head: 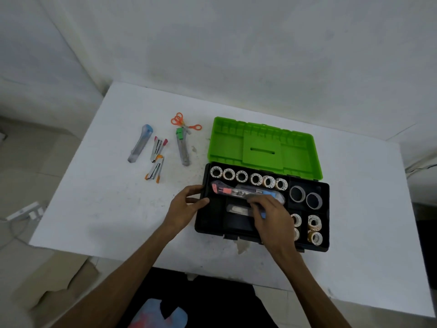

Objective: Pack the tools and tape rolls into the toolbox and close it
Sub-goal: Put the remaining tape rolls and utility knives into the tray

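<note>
The black toolbox (214, 223) lies open on the white table (113, 204), its green lid (262, 147) swung back. Several white tape rolls (241, 176) line its far row, two grey rolls (305, 196) and more small rolls (314, 229) fill the right compartments. Cutters (227, 189) lie in the middle tray. My left hand (186, 205) grips the box's left rim. My right hand (272, 214) holds a blue-tipped cutter (263, 215) over the tray. Left on the table lie a blue cutter (139, 146), two staplers (157, 159), a green cutter (182, 147) and orange scissors (183, 123).
A wall stands close behind the table. A power strip (23, 211) with a cable lies on the floor at the left, and cardboard pieces (54, 280) lie at the lower left. A small paper scrap (242, 247) sits by the box's front edge.
</note>
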